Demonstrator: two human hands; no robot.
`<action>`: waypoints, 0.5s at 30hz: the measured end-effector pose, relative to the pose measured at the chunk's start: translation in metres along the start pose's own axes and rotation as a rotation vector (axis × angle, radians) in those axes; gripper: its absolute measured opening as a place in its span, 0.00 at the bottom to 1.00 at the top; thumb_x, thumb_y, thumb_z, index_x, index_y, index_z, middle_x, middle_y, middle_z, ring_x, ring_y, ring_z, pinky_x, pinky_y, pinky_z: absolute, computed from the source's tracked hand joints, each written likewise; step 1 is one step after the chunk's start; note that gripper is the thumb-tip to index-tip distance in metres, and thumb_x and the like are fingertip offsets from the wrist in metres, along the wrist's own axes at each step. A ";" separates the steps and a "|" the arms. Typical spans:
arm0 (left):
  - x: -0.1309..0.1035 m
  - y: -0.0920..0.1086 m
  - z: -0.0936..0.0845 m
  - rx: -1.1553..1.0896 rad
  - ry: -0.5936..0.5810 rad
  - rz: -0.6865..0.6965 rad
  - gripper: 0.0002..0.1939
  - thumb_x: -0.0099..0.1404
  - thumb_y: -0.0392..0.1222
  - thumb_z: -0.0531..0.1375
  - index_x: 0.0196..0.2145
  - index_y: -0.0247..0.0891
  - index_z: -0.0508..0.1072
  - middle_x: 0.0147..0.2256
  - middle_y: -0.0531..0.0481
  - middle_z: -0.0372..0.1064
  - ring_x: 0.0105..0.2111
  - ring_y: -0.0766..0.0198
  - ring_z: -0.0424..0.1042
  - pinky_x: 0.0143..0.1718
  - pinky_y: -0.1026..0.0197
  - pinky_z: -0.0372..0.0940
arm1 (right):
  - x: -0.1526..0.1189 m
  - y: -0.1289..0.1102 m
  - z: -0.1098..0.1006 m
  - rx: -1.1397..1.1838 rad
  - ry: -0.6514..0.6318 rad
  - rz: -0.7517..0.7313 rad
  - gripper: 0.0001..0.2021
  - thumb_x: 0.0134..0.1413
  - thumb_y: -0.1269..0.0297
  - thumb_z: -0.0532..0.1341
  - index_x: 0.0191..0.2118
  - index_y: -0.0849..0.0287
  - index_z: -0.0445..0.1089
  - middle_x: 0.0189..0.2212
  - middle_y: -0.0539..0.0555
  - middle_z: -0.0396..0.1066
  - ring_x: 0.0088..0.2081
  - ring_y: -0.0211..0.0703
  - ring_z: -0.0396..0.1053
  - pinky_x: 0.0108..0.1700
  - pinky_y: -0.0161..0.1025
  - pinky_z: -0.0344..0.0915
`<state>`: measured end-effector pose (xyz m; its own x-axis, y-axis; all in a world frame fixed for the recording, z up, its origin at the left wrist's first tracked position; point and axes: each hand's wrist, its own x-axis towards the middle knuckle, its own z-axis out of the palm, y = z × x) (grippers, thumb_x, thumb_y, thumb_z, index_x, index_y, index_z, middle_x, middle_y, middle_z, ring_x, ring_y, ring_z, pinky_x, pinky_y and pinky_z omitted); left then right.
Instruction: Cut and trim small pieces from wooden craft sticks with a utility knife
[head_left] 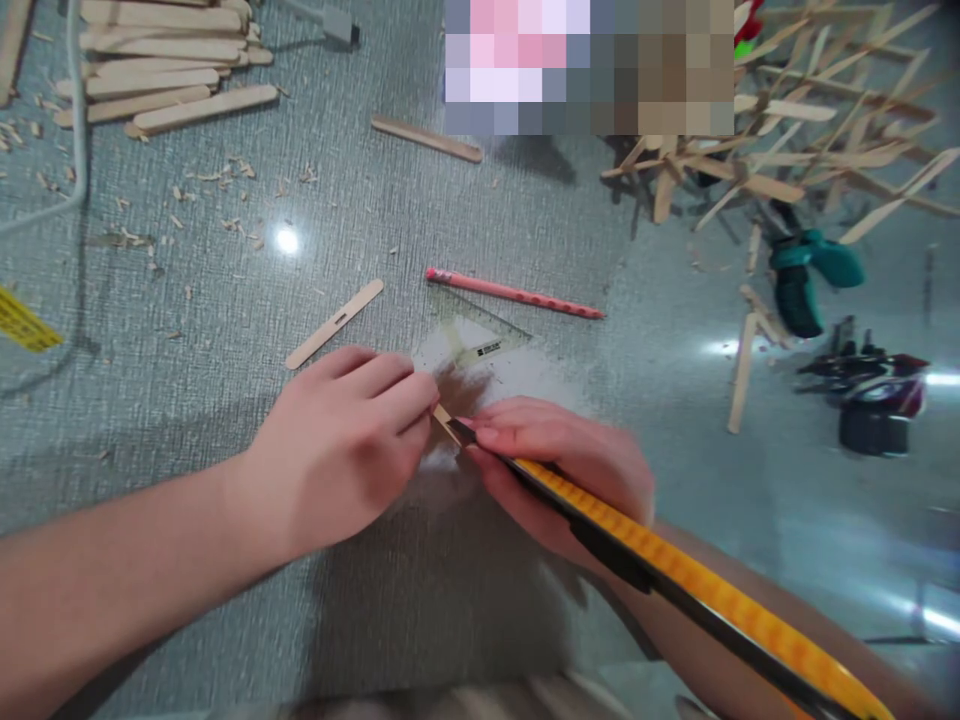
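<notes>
My left hand [352, 450] is closed on a wooden craft stick [444, 418], and only a short piece of it shows past the fingers. Pinched in my right hand [562, 460] is a yellow and black utility knife [637, 540], its long handle running back over the forearm. The dark blade [461, 431] rests at the stick's exposed end. Just above my left hand lies another craft stick [335, 324] with a small slot in its middle. A pink pencil [517, 294] and a clear triangle ruler [480, 335] lie beyond both hands.
Craft sticks [165, 60] are piled at top left among wood shavings and a white cable [79, 130]. One stick [426, 139] lies farther back. At right are a tangle of joined sticks [795, 150], teal-handled pliers [799, 290] and a dark object [874, 420].
</notes>
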<state>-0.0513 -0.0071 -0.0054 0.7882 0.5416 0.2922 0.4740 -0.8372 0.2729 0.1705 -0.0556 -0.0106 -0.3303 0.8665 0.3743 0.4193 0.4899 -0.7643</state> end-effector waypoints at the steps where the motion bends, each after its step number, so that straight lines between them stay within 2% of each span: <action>1: 0.000 0.002 -0.001 0.020 0.003 0.001 0.16 0.75 0.31 0.52 0.36 0.35 0.78 0.38 0.48 0.78 0.37 0.59 0.75 0.39 0.54 0.70 | 0.000 0.000 0.000 -0.010 -0.005 0.016 0.15 0.55 0.80 0.64 0.43 0.53 0.71 0.32 0.49 0.78 0.35 0.40 0.79 0.39 0.37 0.80; 6: 0.001 0.008 0.000 0.063 0.030 0.008 0.13 0.72 0.30 0.55 0.36 0.33 0.80 0.39 0.48 0.78 0.37 0.58 0.76 0.39 0.53 0.70 | -0.002 0.002 -0.001 0.015 -0.017 0.044 0.16 0.56 0.79 0.65 0.44 0.50 0.73 0.32 0.49 0.78 0.35 0.41 0.79 0.39 0.38 0.79; 15: 0.001 0.008 0.001 0.073 0.048 0.019 0.10 0.70 0.30 0.57 0.37 0.31 0.80 0.38 0.48 0.78 0.35 0.59 0.75 0.36 0.54 0.70 | -0.001 0.002 0.000 0.034 -0.034 0.030 0.16 0.55 0.80 0.65 0.45 0.51 0.72 0.32 0.49 0.77 0.34 0.41 0.79 0.37 0.39 0.79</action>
<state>-0.0462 -0.0140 -0.0043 0.7785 0.5273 0.3403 0.4880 -0.8496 0.2000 0.1718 -0.0549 -0.0124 -0.3469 0.8766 0.3336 0.4008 0.4602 -0.7922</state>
